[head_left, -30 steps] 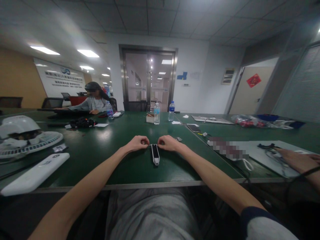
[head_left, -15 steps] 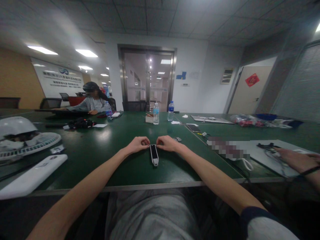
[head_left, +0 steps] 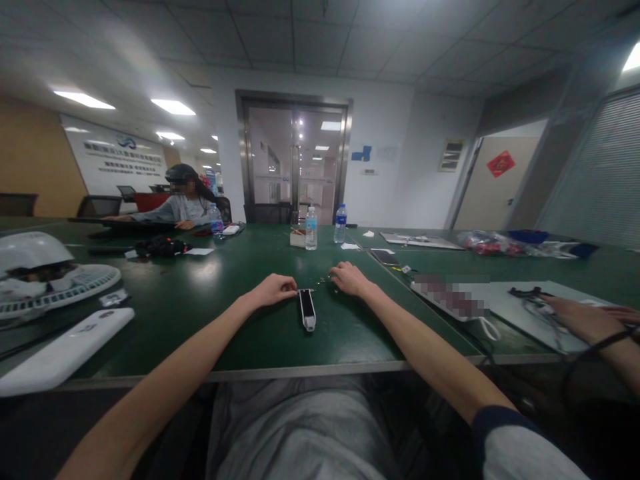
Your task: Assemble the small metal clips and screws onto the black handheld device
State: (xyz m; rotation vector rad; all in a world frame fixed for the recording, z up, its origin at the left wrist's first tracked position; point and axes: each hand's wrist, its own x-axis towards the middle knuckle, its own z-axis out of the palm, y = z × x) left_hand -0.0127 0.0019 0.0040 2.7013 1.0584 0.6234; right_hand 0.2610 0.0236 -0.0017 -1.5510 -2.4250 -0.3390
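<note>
A narrow white device with a long black face (head_left: 307, 308) lies on the green table in front of me, its far end between my hands. My left hand (head_left: 274, 290) is closed, thumb and fingertips pinched at the device's far left corner. To the right of it, my right hand (head_left: 351, 279) rests low over the table with its fingers bent and somewhat apart. Several tiny loose pieces (head_left: 323, 281) lie by its fingertips, too small to make out. Nothing shows in the right hand.
Water bottles (head_left: 311, 230) and a small box (head_left: 298, 238) stand ahead. On the left are a white housing (head_left: 33, 260) and a long white cover (head_left: 75, 350). A co-worker's hand (head_left: 583, 320) handles a black part at right; another person (head_left: 185, 197) sits far left.
My right hand has left the device's far end and moved right, to the small loose pieces. My left hand and the device have barely moved.
</note>
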